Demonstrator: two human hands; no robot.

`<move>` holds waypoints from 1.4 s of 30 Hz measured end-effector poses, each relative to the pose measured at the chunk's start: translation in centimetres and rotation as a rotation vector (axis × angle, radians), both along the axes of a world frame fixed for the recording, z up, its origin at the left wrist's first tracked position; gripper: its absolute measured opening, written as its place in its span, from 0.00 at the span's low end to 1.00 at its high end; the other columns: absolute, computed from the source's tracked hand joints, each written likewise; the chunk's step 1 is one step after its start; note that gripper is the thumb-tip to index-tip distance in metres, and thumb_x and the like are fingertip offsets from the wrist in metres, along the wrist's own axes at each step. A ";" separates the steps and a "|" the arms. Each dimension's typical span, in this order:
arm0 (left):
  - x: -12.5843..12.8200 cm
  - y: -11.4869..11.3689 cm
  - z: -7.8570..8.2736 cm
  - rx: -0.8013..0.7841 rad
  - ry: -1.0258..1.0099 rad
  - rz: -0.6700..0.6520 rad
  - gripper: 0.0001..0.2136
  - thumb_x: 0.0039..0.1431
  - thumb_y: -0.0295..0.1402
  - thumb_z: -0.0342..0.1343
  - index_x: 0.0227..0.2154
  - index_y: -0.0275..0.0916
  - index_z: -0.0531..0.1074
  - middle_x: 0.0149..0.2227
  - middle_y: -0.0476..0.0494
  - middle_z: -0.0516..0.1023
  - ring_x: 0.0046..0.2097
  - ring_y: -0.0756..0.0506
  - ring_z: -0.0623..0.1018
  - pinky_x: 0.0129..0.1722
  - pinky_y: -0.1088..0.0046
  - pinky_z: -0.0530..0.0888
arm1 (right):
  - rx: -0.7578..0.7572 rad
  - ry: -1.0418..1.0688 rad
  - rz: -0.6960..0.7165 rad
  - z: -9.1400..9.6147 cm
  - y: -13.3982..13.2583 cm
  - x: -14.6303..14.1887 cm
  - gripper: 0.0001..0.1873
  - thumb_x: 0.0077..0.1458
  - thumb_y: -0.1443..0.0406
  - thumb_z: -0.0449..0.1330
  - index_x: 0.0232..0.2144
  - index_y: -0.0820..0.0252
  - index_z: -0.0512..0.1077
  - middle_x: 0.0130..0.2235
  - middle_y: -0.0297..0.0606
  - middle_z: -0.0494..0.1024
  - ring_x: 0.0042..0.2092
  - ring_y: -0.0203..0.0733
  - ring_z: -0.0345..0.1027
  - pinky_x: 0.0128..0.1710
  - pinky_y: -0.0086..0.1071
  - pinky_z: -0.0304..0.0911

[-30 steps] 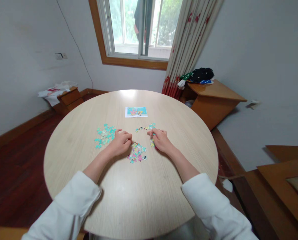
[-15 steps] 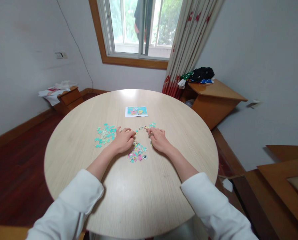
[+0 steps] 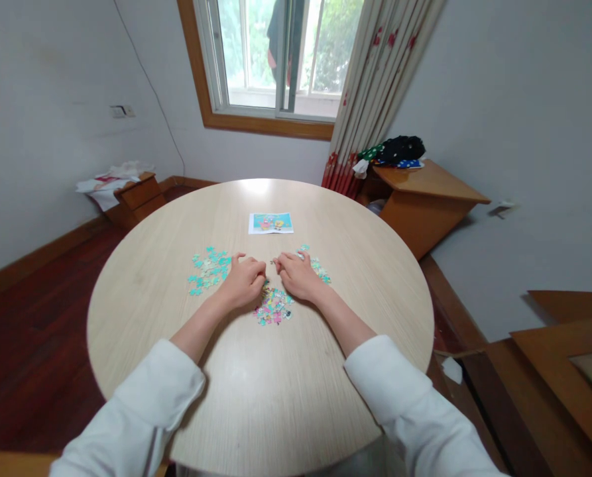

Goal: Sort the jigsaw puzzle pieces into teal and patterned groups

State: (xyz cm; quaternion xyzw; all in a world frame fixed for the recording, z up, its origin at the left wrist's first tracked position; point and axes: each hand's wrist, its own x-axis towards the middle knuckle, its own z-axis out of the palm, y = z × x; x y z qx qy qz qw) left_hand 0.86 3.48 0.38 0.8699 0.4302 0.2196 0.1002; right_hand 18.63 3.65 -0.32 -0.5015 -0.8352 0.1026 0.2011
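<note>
My left hand (image 3: 246, 278) rests over the table with its fingers curled in and one finger raised. Whatever it may hold is hidden. Facing it, my right hand (image 3: 299, 275) is closed, with a small jigsaw puzzle piece (image 3: 272, 262) at its fingertips. Left of my left hand lies a loose pile of turquoise puzzle pieces (image 3: 209, 271). Just below both hands is a mixed pile of pink, yellow and turquoise pieces (image 3: 274, 308). A third group of pale green pieces (image 3: 320, 270) shows beyond my right hand, partly covered by it.
A cartoon picture sheet (image 3: 270, 224) lies toward the back of the round wooden table (image 3: 276, 397). Behind it are a window (image 3: 280, 59) and a curtain (image 3: 370, 86). A wooden desk with clothes (image 3: 400, 150) stands back right, and a small cabinet (image 3: 139, 195) at left.
My right hand has moved left, close to my left hand, uncovering the pale green pieces on the right. My left hand has barely shifted, its fingers more curled.
</note>
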 end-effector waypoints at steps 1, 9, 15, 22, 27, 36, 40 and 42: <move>-0.1 0.0 -0.1 -0.002 -0.012 0.002 0.09 0.53 0.27 0.42 0.26 0.39 0.67 0.30 0.45 0.76 0.38 0.45 0.73 0.56 0.52 0.54 | 0.004 0.024 0.021 0.1 -0.1 0.0 0.12 0.54 0.75 0.45 0.31 0.57 0.64 0.40 0.39 0.77 0.49 0.43 0.66 0.59 0.48 0.40; -0.4 -0.3 -0.3 -0.107 0.002 -0.062 0.18 0.53 0.25 0.41 0.42 0.39 0.73 0.46 0.41 0.77 0.53 0.42 0.69 0.56 0.53 0.52 | 0.000 0.255 -0.212 -0.4 0.5 3.0 0.12 0.51 0.75 0.43 0.30 0.57 0.62 0.46 0.41 0.78 0.51 0.43 0.66 0.54 0.44 0.45; -0.3 -0.5 -0.2 -0.137 0.053 -0.126 0.20 0.53 0.25 0.42 0.46 0.38 0.72 0.44 0.39 0.76 0.54 0.42 0.68 0.57 0.51 0.51 | -0.070 0.165 -0.174 -0.8 0.6 3.2 0.13 0.49 0.76 0.45 0.33 0.57 0.63 0.52 0.44 0.74 0.56 0.44 0.62 0.57 0.49 0.40; -0.4 -0.2 -0.4 -0.101 0.004 -0.046 0.15 0.55 0.24 0.41 0.33 0.39 0.73 0.38 0.43 0.77 0.46 0.44 0.72 0.56 0.51 0.51 | -0.173 0.248 -0.008 0.0 -0.2 2.5 0.11 0.50 0.75 0.46 0.26 0.57 0.63 0.40 0.37 0.80 0.53 0.41 0.66 0.59 0.50 0.37; -0.5 -0.2 -0.3 -0.068 -0.025 -0.012 0.10 0.52 0.23 0.43 0.28 0.37 0.70 0.35 0.43 0.76 0.42 0.44 0.71 0.51 0.55 0.57 | -0.022 0.442 -0.137 0.3 0.2 4.2 0.12 0.50 0.73 0.44 0.21 0.56 0.62 0.36 0.37 0.81 0.51 0.42 0.67 0.58 0.48 0.41; 0.8 -2.0 0.8 -0.213 0.036 -0.234 0.16 0.52 0.24 0.44 0.40 0.40 0.72 0.53 0.44 0.73 0.53 0.40 0.62 0.54 0.54 0.55 | -0.023 0.342 -0.337 -0.6 1.3 5.9 0.13 0.50 0.75 0.44 0.24 0.57 0.65 0.39 0.38 0.81 0.47 0.42 0.70 0.54 0.44 0.45; 1.2 -2.4 0.9 -0.234 0.060 -0.258 0.20 0.54 0.26 0.44 0.49 0.39 0.71 0.42 0.41 0.76 0.52 0.40 0.64 0.54 0.55 0.55 | -0.036 0.306 -0.296 -0.4 1.1 5.3 0.13 0.49 0.76 0.45 0.26 0.58 0.66 0.42 0.39 0.80 0.50 0.41 0.68 0.54 0.42 0.44; 1.2 -2.4 0.8 -0.227 0.066 -0.251 0.20 0.54 0.27 0.44 0.47 0.39 0.72 0.40 0.41 0.76 0.51 0.40 0.65 0.54 0.55 0.55 | -0.050 0.264 -0.272 -0.4 1.0 5.0 0.14 0.49 0.76 0.45 0.28 0.58 0.66 0.45 0.40 0.79 0.52 0.42 0.66 0.54 0.43 0.44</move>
